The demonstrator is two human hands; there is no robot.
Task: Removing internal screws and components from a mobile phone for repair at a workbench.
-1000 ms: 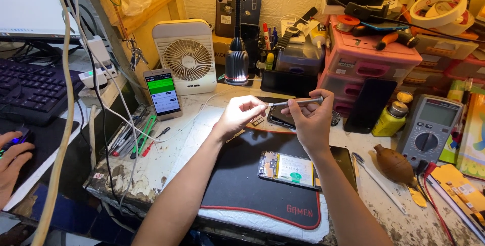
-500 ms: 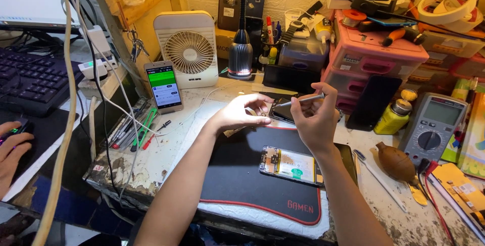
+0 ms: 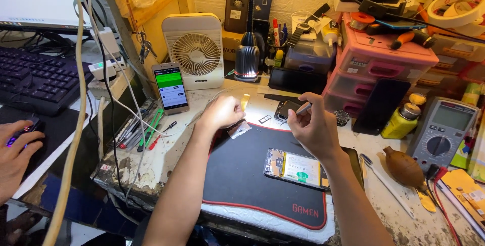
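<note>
Fingers of the right hand (image 3: 314, 127) pinch tweezers (image 3: 302, 108); left hand (image 3: 222, 113) curls closed on a small strip (image 3: 238, 129).

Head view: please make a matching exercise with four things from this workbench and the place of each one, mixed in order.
Things:
1. opened phone
2. white fan
3. yellow bottle
4. multimeter

Places:
A. right of the yellow bottle
B. behind the lit phone
C. on the black mat
D. beside the pink drawers

Pairs: 1-C, 2-B, 3-D, 4-A
</note>
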